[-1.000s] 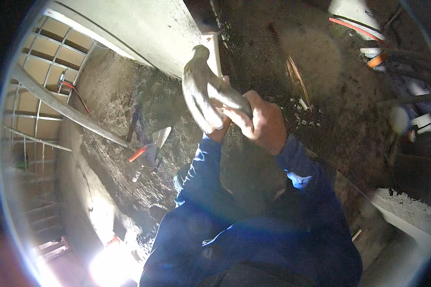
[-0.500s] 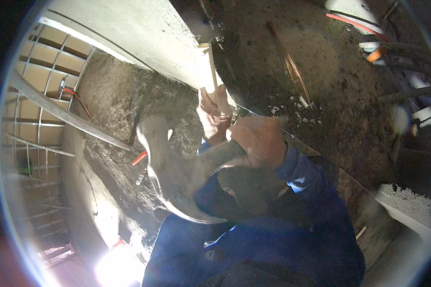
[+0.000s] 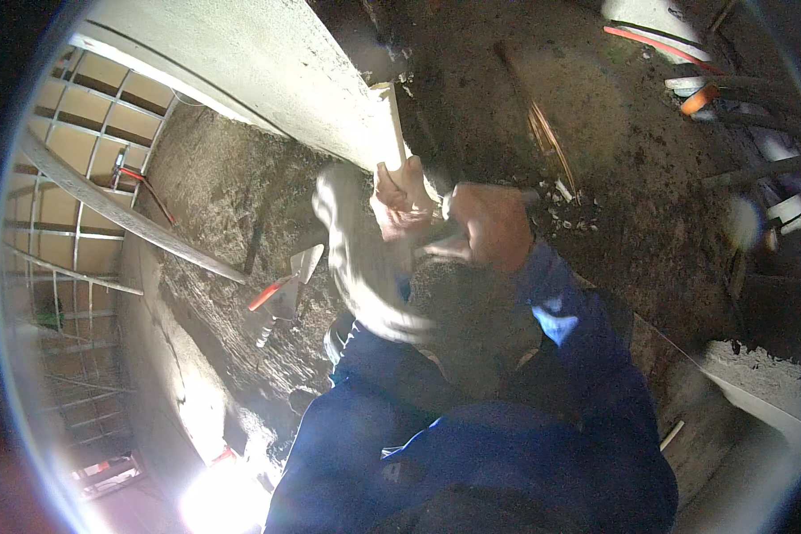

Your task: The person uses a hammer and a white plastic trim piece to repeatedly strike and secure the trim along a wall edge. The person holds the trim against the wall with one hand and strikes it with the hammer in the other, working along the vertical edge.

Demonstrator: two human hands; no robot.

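Observation:
My left hand (image 3: pixel 402 198) is closed around the lower end of a pale strip, apparently wood (image 3: pixel 388 129). The strip stands along the end of the light grey slab-like wall piece (image 3: pixel 267 62). Close by on the right, my right hand (image 3: pixel 489 224) grips the dark handle of a hatchet-like tool (image 3: pixel 351 258). Its broad, curved head is smeared by motion and hangs to the left, nearer my blue-clad legs, so its exact kind is hard to make out. A trowel with a red handle (image 3: pixel 287 278) lies on the rough ground left of the tool.
A curved grey pipe (image 3: pixel 133 218) crosses the left side in front of a metal grid (image 3: pixel 76 187). Thin rods (image 3: pixel 547 138) and pale chips (image 3: pixel 574 214) lie to the right. Farther right are hoses, an orange-ended object (image 3: pixel 700 100) and a pale block edge (image 3: pixel 765 392).
The tool's head has swung up and to the right, uncovering the trowel. My right hand has shifted slightly up. The left hand and strip stay nearly in place.

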